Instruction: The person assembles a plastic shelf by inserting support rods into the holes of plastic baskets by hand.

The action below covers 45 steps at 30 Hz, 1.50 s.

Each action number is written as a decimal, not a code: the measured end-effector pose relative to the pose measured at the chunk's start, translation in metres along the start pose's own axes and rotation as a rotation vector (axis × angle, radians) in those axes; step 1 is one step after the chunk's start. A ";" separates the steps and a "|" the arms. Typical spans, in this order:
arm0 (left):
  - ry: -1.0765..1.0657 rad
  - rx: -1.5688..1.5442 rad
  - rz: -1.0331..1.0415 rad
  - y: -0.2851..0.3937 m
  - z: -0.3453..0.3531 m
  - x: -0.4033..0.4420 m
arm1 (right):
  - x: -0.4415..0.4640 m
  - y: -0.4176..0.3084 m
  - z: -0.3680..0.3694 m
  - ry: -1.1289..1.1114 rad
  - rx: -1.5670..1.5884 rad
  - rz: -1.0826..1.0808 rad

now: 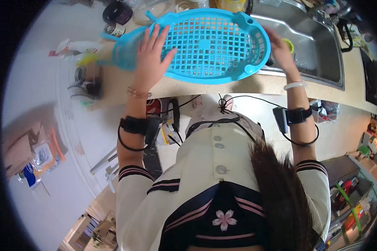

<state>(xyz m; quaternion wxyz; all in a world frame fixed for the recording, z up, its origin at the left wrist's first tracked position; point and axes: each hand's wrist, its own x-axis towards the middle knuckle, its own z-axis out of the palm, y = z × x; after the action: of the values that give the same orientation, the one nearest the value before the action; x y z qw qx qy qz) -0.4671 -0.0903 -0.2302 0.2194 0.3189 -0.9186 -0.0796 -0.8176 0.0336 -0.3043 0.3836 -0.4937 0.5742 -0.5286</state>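
A bright blue oval plastic basket (204, 44) with a square-grid bottom is held up over the counter's front edge. My left hand (152, 56) lies against its left end, fingers stretched out and thumb apart. At the right end, my right hand (280, 49) grips the rim, its fingertips partly hidden behind the edge. Another blue plastic piece (127, 52), blurred, shows behind my left hand; whether it joins the basket I cannot tell.
On the right is a metal sink (318, 62) with a green strainer (288, 45) and a faucet. Dark-lidded jars (117, 12) stand at the back left of the counter (188, 86). Cables hang below the counter edge, and packed shelves (360, 201) are at lower right.
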 end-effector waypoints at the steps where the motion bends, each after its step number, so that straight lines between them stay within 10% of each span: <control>1: -0.019 -0.021 0.044 -0.005 -0.001 0.003 | -0.008 0.000 0.005 -0.040 -0.109 0.052; 8: -0.119 0.214 0.183 -0.019 -0.020 0.024 | -0.039 0.013 0.045 -0.132 -0.354 0.048; 16: -0.236 -0.002 0.304 0.130 -0.006 -0.019 | -0.053 0.043 0.075 0.183 -0.278 -0.162; 25: -0.382 -0.012 0.231 0.135 0.023 -0.034 | -0.066 0.065 0.093 0.413 -0.175 -0.095; 45: -0.519 -0.121 0.134 0.136 0.023 -0.024 | -0.046 0.046 0.063 0.221 -0.340 -0.421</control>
<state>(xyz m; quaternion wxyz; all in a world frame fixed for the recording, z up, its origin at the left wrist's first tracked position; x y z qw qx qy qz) -0.5356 0.0318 -0.2200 0.0002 0.2125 -0.9567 -0.1987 -0.7546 0.0616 -0.3623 0.1124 -0.5986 0.5776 -0.5435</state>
